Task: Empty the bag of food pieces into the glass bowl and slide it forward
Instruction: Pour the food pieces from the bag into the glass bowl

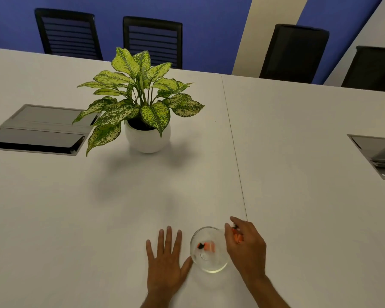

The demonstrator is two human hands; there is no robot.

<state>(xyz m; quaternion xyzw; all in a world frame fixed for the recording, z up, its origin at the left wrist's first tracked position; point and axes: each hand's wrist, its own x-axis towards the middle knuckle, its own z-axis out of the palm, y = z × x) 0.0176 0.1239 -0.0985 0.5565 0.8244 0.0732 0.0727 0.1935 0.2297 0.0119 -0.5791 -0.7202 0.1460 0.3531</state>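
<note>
A small clear glass bowl point(209, 266) stands on the white table near its front edge. A few orange and black food pieces point(206, 246) lie inside it. My right hand point(246, 247) is at the bowl's right rim, fingers curled around a small clear bag with orange pieces point(238, 236); most of the bag is hidden by the fingers. My left hand point(166, 261) lies flat on the table just left of the bowl, fingers spread, thumb close to the bowl's wall.
A potted plant point(142, 103) in a white pot stands further back, left of centre. Grey cable hatches are set into the table at the left point(38, 130) and at the right edge point(378, 154). Black chairs point(295, 52) line the far side.
</note>
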